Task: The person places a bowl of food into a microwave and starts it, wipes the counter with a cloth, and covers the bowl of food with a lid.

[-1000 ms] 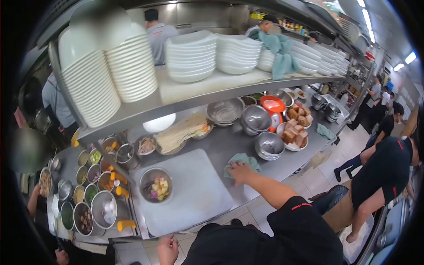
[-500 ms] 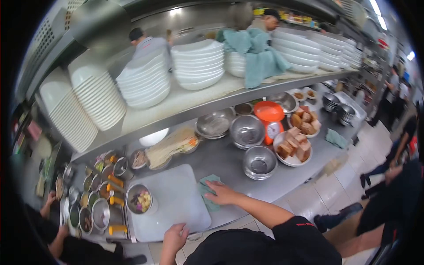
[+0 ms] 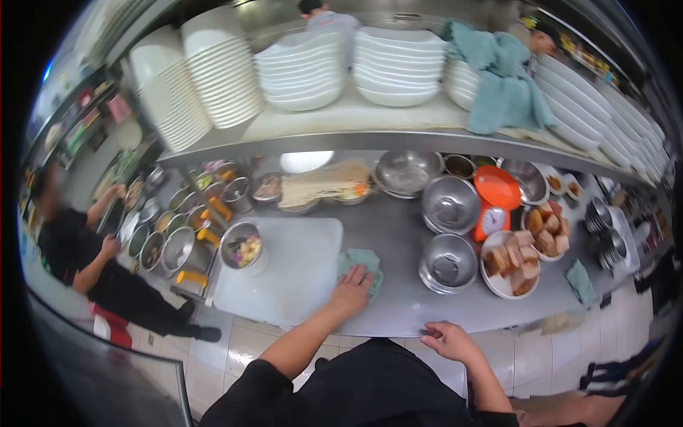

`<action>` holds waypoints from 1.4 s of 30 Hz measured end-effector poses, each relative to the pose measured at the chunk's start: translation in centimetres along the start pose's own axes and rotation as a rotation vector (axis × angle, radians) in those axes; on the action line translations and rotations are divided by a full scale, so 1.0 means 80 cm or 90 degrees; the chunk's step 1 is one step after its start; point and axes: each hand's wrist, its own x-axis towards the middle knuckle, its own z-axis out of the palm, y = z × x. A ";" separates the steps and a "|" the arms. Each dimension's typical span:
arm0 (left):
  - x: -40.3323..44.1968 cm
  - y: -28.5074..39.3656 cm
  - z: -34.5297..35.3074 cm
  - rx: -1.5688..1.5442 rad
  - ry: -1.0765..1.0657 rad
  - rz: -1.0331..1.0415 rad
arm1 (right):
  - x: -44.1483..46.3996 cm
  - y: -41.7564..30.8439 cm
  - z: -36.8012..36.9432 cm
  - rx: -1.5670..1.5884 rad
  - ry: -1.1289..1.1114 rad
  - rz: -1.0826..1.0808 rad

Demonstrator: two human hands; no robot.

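Observation:
My left hand (image 3: 351, 290) lies with its fingers stretched flat on a folded green cloth (image 3: 372, 273), on the steel counter (image 3: 398, 302) just right of a white cutting board (image 3: 284, 288). At the counter's front edge my right hand (image 3: 449, 341) is loosely curved, fingers apart, with nothing in it. A metal pot (image 3: 241, 243) stands on the board, holding yellow and purplish chopped pieces. Nearest to my right hand are a stack of steel bowls (image 3: 448, 263) and a white bowl of browned meat chunks (image 3: 509, 274).
An orange kitchen scale (image 3: 494, 196) stands behind the bowls. Stacked white dishes (image 3: 398, 67) line the shelf above. Metal containers with yellow handles (image 3: 192, 278) crowd the left. A co-worker in black (image 3: 85, 256) stands there, hands on a dark object. Noodles (image 3: 324, 183) sit at the back.
My right hand has left the cloth and moved right to the counter's edge. My left hand has come onto the cloth instead. The camera view has turned left.

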 end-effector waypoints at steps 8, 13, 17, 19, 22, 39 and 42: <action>-0.057 -0.005 -0.046 -0.197 0.009 -0.028 | 0.054 -0.039 0.035 -0.051 -0.050 -0.133; -0.148 -0.060 -0.060 -0.192 0.010 -0.191 | 0.096 -0.054 0.057 -0.093 -0.029 -0.202; -0.216 -0.118 -0.073 -0.111 -0.069 -0.352 | 0.143 -0.087 0.076 -0.231 -0.001 -0.238; -0.235 -0.139 -0.082 -0.139 -0.083 -0.402 | 0.172 -0.113 0.084 -0.334 0.019 -0.232; -0.249 -0.170 -0.064 -0.156 -0.088 -0.425 | 0.215 -0.141 0.098 -0.425 -0.136 -0.056; -0.235 -0.204 -0.082 -0.118 -0.201 -0.262 | 0.233 -0.137 0.159 -0.455 -0.076 0.128; -0.232 -0.205 -0.092 -0.083 -0.196 -0.207 | 0.224 -0.154 0.154 -0.423 -0.043 0.106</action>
